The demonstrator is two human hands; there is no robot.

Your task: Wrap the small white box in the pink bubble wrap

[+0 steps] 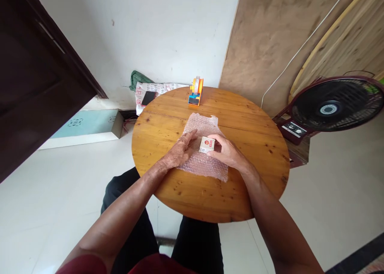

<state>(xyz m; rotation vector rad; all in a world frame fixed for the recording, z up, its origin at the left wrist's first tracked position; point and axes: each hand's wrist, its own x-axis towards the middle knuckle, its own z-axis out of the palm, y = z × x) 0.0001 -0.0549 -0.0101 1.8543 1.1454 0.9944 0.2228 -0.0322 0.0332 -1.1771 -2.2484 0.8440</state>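
A small white box with a red print on top sits on a sheet of bubble wrap. My right hand grips the box from its right side, with thumb and fingers at its near and far edges. To the left of the box, my left hand lies on the left part of the bubble wrap, its fingers stretched out and apart from the box. The bubble wrap is spread flat on the round wooden table, its lower right corner slightly raised.
An orange and blue tape dispenser stands at the table's far edge. Beyond the far left edge, a dark phone lies on a printed white sack. A fan stands to the right, and a pale blue box is on the floor at left.
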